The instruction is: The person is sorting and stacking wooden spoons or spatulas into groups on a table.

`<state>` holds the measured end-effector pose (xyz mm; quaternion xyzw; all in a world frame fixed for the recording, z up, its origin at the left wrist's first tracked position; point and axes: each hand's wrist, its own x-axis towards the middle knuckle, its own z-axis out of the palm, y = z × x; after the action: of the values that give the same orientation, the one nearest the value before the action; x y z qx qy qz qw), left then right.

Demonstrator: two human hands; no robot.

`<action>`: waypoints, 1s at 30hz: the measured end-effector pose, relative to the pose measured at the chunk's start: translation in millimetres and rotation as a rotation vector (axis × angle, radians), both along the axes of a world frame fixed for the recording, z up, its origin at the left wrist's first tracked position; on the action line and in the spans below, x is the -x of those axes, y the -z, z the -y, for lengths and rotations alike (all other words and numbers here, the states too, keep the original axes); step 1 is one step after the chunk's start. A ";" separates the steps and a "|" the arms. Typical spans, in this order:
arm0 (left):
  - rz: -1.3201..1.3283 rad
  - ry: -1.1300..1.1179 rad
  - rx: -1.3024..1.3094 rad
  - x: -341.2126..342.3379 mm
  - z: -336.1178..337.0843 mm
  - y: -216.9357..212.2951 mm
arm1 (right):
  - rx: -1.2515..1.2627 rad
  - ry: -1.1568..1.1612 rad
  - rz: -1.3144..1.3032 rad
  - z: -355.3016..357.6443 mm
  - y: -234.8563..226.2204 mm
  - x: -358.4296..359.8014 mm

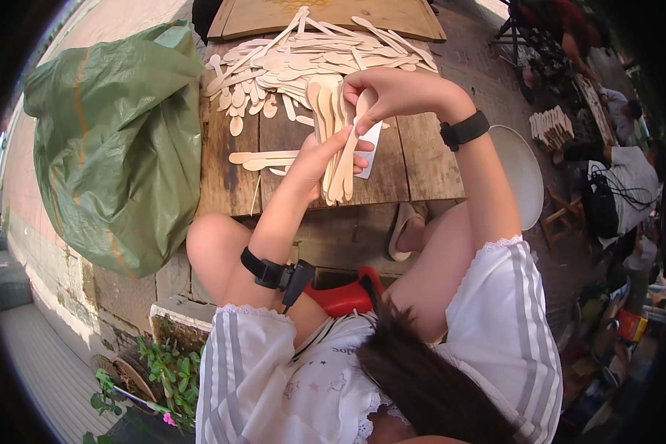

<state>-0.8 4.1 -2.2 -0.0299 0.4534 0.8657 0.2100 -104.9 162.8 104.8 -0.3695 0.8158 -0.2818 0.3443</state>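
Note:
My left hand [320, 161] is closed around a bundle of flat wooden spoons [325, 107], held roughly upright over the near edge of the table. At the bundle's right side, my right hand [407, 92] pinches the upper end of one wooden spoon [364, 103] between thumb and fingers. Just behind the hands spreads a large loose pile of similar wooden spoons [281, 63]. A flat white piece [371, 152] shows partly behind my left fingers; its kind is unclear. A few loose spoons [263, 160] lie left of my left hand.
The wooden table [229, 189] has a raised board [333, 21] at its far side. A large green sack [115, 148] stands at the left. To the right are a round pale basin [516, 177] and a small wooden stool [566, 214]. Other people are farther right.

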 end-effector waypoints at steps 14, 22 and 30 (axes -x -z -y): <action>-0.117 -0.138 -0.032 -0.7 1.3 1.9 | 0.168 0.482 -0.753 -44.4 29.5 46.0; -0.049 -0.172 -0.051 3.6 -2.0 5.5 | -0.070 0.666 -0.863 -48.0 162.9 63.0; -0.087 -0.164 -0.059 7.2 -5.1 0.9 | 0.107 0.840 -0.360 -50.2 170.5 80.6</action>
<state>-8.1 9.2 -3.1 -0.0233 0.4323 0.8935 0.1194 -185.5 213.0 -65.7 -0.0672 0.9259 -0.3701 0.0333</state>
